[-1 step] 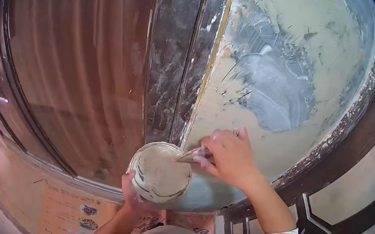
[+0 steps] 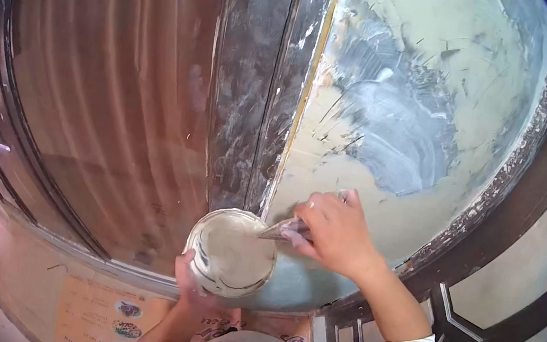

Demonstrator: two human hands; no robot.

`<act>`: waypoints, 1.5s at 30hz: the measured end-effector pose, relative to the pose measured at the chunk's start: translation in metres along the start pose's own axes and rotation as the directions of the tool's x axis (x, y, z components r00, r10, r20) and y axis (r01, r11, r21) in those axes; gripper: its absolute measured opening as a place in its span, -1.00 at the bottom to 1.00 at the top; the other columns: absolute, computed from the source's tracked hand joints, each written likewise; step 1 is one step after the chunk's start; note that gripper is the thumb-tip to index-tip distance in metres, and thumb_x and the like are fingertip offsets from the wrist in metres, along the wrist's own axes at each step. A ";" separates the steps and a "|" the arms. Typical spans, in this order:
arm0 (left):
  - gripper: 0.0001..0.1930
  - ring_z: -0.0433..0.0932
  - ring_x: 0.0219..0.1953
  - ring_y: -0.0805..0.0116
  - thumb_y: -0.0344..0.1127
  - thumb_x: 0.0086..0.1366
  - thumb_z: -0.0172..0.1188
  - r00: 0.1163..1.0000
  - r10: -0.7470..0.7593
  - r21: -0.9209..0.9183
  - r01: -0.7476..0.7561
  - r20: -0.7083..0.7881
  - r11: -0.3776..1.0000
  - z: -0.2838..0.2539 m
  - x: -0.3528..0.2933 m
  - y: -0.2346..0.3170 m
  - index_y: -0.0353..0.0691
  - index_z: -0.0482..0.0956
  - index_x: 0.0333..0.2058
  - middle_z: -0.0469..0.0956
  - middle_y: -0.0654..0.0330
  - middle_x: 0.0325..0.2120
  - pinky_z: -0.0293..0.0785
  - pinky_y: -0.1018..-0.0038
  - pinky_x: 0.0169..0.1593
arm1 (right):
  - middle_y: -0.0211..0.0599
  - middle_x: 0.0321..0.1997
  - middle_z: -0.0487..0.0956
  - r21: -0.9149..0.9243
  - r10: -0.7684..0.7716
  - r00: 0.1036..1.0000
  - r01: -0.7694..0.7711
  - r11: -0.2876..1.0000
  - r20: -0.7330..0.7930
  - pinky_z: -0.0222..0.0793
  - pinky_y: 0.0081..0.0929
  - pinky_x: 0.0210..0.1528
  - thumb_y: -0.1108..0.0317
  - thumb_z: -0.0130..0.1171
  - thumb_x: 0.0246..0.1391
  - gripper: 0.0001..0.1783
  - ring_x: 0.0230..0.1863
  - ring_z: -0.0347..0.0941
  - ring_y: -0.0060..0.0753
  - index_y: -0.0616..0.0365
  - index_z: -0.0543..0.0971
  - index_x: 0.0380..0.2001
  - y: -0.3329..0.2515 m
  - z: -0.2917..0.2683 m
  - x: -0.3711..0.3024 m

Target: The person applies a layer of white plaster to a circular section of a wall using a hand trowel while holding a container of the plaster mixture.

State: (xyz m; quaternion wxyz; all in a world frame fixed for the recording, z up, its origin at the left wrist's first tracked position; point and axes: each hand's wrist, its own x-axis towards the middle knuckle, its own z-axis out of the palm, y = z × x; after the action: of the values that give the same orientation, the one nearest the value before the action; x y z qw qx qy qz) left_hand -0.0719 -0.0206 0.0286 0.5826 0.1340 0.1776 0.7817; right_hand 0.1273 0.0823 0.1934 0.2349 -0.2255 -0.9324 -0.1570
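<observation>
A round white bucket (image 2: pixel 233 256) of pale, creamy filler sits low in the middle of the view, its rim smeared. My left hand (image 2: pixel 192 284) grips the bucket's near left side, thumb up against the rim. In my right hand (image 2: pixel 331 232), closed and flecked with filler, is a putty knife (image 2: pixel 279 228). Its blade tip reaches over the bucket's right rim to the filler. Beyond my right hand stands a wall panel (image 2: pixel 329 172) spread with beige filler, with a bluish-grey patch (image 2: pixel 401 136) showing in its middle.
Left of the panel runs a dark, paint-marked frame (image 2: pixel 242 118), then a brown glossy pane (image 2: pixel 114 113). Dark woodwork with light inset panels (image 2: pixel 520 255) curves along the right. Below the bucket lies an orange printed sheet (image 2: pixel 86 312).
The bucket has shifted very slightly left with my left hand. My right hand and the putty knife stay almost where they were.
</observation>
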 end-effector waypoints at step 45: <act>-0.35 0.47 0.08 0.05 0.02 0.20 -0.06 0.998 0.056 0.066 -0.056 -0.001 0.996 -0.024 0.012 0.007 -0.30 0.33 0.17 0.47 0.01 0.06 0.39 0.16 0.16 | -0.40 -0.40 0.58 -0.165 0.137 0.784 -0.293 0.942 -0.606 0.20 -0.23 -0.15 -0.01 0.36 -0.09 -0.53 -0.38 0.50 -0.23 0.02 0.47 -0.22 0.076 -0.129 0.097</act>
State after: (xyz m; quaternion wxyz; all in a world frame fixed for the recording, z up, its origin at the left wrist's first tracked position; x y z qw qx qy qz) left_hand -0.0916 -0.0137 0.0098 0.5556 0.1569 0.2002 0.7916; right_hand 0.1355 0.1293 0.3656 0.4968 -0.2993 -0.7546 -0.3070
